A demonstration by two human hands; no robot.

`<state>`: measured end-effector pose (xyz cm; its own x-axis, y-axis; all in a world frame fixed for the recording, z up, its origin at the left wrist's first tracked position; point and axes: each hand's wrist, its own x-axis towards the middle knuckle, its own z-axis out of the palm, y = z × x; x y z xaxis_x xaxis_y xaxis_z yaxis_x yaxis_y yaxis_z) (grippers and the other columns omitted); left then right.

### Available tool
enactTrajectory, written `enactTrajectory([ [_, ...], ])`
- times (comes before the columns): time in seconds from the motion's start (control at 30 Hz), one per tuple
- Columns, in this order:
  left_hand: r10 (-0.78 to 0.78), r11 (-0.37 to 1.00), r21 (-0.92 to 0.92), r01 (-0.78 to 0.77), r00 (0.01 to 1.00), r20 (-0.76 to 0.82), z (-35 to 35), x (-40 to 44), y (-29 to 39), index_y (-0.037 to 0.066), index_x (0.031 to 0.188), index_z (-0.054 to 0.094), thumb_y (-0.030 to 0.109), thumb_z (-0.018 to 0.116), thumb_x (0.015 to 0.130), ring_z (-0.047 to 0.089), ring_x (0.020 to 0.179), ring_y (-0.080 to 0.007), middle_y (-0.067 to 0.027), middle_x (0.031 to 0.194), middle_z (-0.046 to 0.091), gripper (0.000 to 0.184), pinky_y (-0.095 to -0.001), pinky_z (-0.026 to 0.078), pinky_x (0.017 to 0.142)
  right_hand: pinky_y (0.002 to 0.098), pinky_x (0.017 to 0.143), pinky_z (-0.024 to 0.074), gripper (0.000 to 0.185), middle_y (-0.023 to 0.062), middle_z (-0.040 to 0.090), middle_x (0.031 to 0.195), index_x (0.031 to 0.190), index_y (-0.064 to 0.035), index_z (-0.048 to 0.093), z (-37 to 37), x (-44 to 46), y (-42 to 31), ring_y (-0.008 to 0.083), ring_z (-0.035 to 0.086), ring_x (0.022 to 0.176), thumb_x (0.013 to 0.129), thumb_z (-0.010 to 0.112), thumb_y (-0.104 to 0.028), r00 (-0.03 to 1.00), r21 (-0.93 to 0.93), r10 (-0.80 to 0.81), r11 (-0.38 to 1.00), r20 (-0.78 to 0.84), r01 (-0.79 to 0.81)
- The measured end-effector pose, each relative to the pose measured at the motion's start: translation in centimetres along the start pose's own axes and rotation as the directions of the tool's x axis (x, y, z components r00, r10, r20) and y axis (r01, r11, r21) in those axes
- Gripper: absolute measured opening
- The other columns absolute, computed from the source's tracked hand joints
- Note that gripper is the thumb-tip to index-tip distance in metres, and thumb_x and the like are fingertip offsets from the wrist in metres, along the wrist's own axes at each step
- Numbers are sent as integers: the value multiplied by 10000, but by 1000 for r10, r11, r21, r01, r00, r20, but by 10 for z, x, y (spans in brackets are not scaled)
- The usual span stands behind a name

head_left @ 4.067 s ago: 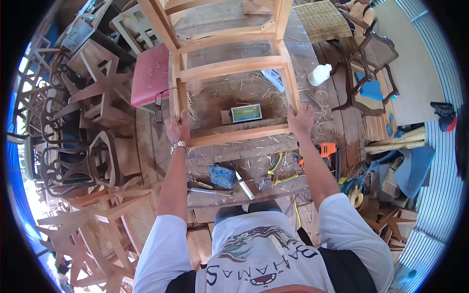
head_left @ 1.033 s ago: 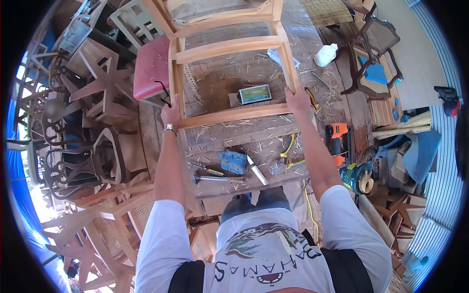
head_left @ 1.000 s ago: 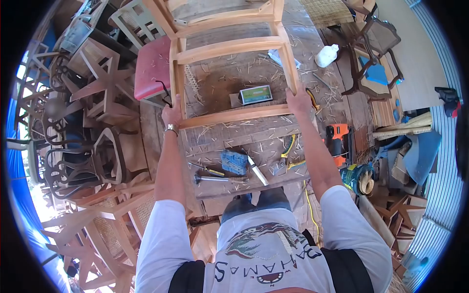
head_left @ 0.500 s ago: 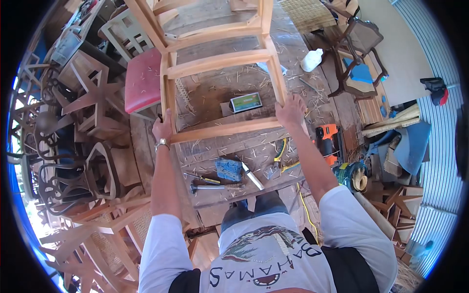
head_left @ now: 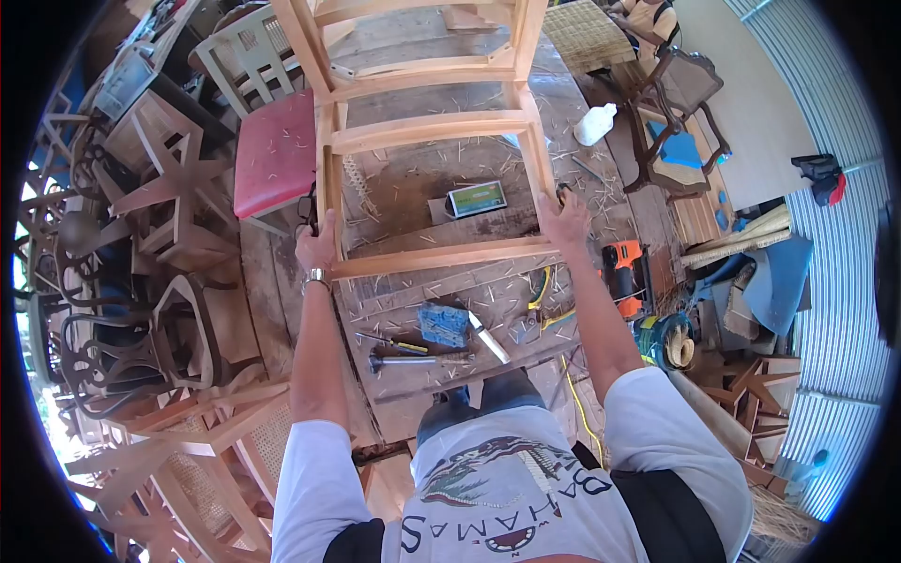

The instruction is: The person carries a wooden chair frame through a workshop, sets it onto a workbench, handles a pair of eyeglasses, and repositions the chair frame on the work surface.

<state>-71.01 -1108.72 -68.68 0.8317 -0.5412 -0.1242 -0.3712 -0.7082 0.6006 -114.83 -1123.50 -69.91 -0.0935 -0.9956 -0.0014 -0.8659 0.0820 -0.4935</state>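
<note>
A bare wooden chair frame stands over the workbench, its joined rails and posts reaching past the top of the view. My left hand, a watch at its wrist, is closed around the near left corner. On the near right corner, my right hand grips the side post. Small dark shapes show beside the fingers of both hands; I cannot make out what they are. Through the frame a green-and-white box is visible on the bench. Nearer me lie a hammer, a blue block and a white tube.
An orange nail gun lies right of my forearm. A red-seated chair is at left, a dark carved chair at right. A white bottle stands beyond my right hand. Offcuts litter the bench; a person sits at the far right.
The chair frame sits slightly further right and lower in view, with both hands still on it. The seated person at the far right shows more now.
</note>
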Motion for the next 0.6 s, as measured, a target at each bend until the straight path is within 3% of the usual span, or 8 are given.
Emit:
enactTrajectory([
  [0.13,53,997,64,-52,998,-19,10,15,-21,17,857,712,772,569,772,655,783,-355,-182,797,692,773,-432,501,768,521,1069,336,773,235,520,1282,1351,-15,481,3,3,8,419,470,1224,859,579,-603,999,32,-49,998,-17,50],
  [0.23,-47,997,65,41,994,98,3,24,-20,5,884,712,770,542,793,655,818,-379,-211,828,690,789,-438,500,781,510,1065,347,767,247,514,1289,1359,-20,476,3,6,2,412,474,1227,862,581,-595,999,66,-49,997,0,48],
  [0.27,-49,998,33,45,989,136,3,25,-16,-24,885,701,768,529,802,656,884,-407,-258,883,682,815,-456,495,813,509,1051,363,754,248,526,1272,1343,-19,487,5,8,2,410,492,1210,865,575,-596,998,29,-64,997,-10,65],
  [0.37,77,987,147,-63,993,-90,17,11,-9,-52,865,686,768,532,799,652,888,-417,-279,883,673,837,-459,490,825,510,1001,411,711,245,566,1218,1287,-19,525,23,7,8,407,547,1148,879,543,-600,995,-84,-104,991,-14,102],
  [0.43,46,989,139,-41,998,-34,13,9,-2,-64,855,681,773,535,792,653,887,-417,-283,882,673,852,-461,489,834,513,959,443,679,236,595,1175,1236,-19,555,29,13,7,408,587,1092,897,503,-605,985,-133,-157,980,-76,146],
  [0.6,22,989,147,-21,1000,-6,9,6,15,-74,840,680,798,533,776,647,895,-432,-312,894,668,886,-484,478,838,514,914,467,661,228,618,1129,1170,-10,584,23,14,0,398,618,1039,933,418,-604,994,-197,-99,976,-39,89],
])
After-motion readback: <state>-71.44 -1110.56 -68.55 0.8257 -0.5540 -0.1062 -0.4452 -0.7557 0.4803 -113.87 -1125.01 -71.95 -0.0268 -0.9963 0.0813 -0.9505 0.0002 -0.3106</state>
